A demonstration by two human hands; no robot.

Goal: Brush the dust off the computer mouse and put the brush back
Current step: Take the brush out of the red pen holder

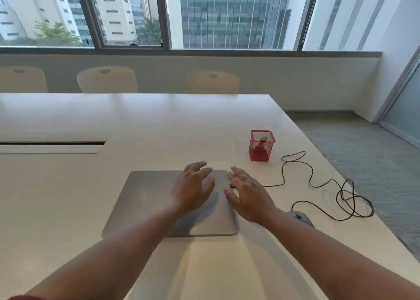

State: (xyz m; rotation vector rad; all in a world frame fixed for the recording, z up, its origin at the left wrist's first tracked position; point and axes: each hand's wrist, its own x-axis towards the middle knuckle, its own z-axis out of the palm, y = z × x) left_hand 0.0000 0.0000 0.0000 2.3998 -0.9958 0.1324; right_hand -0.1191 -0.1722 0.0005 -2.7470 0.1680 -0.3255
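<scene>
Bare tabletop (68, 197) lies open to the left of the closed laptop (145, 204). To the right, a looping black cable (318, 181) crosses the path between the red mesh cup (261, 147) and the mouse (302, 217).

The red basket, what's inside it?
Inside the red wire-mesh basket, a brush with a pale rounded top shows through the mesh. Its lower end is blurred, so its bristles cannot be seen.

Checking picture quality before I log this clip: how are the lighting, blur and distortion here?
Head view: daylight from the windows lights the table evenly; both hands, left and right, cast soft shadows on the closed laptop. The whole frame is slightly soft. Wide-angle bending shows at the edges. The mouse is half hidden behind the right wrist.
</scene>
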